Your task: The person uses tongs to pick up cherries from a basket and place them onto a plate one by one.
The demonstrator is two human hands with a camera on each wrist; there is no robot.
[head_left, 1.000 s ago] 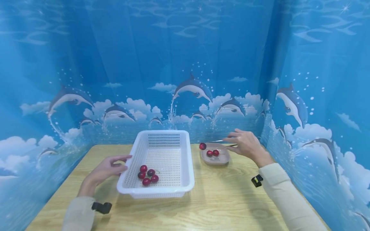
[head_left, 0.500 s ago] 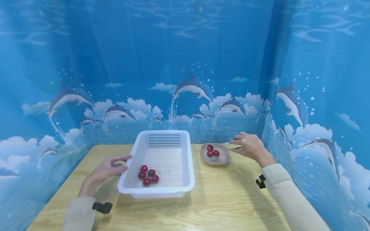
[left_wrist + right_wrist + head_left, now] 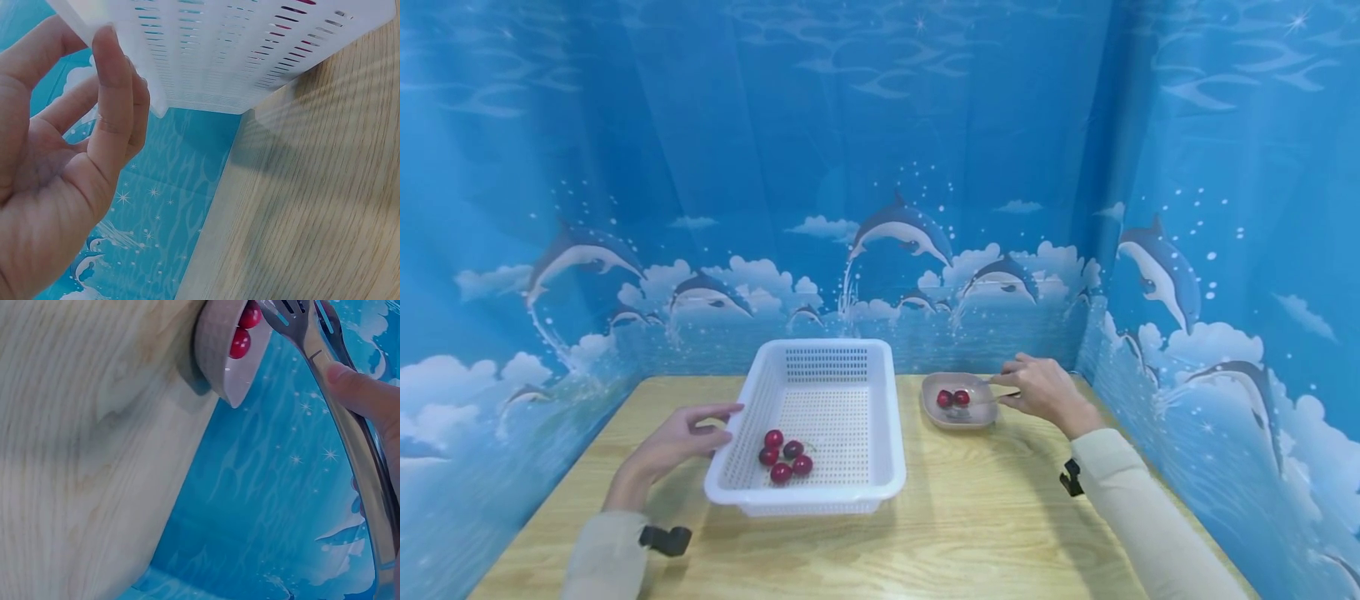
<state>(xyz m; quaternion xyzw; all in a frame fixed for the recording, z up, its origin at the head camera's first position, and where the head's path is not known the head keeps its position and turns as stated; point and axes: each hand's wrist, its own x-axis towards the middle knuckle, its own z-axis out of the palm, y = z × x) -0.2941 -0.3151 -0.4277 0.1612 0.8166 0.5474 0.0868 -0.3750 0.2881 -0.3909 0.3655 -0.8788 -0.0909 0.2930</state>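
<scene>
My left hand [image 3: 681,433] holds the left rim of a white plastic basket [image 3: 891,433], fingertips and thumb at its edge. Inside, several dark red cherries [image 3: 781,473] lie toward the near left corner. On the right, my right hand [image 3: 1037,392] grips metal tongs [image 3: 350,437] with slotted ends, thumb along one arm. Their tips are over a small beige dish [image 3: 958,422]. Two cherries [image 3: 952,399] show in this dish. The right wrist view catches the dish [image 3: 215,344] at the top, the slotted tong ends beside it; whether these hold anything I cannot tell.
A light wooden table [image 3: 940,542] carries the basket and the dish, which stand side by side with a narrow gap. Behind and at both sides hangs a blue curtain [image 3: 880,167] with dolphins. Each sleeve has a black wrist mount [image 3: 666,540] near it.
The tongs have moved from the dish's left side back to the right and lower. The cherry at their tips went over the dish and no longer shows separately. The left hand has stayed put.
</scene>
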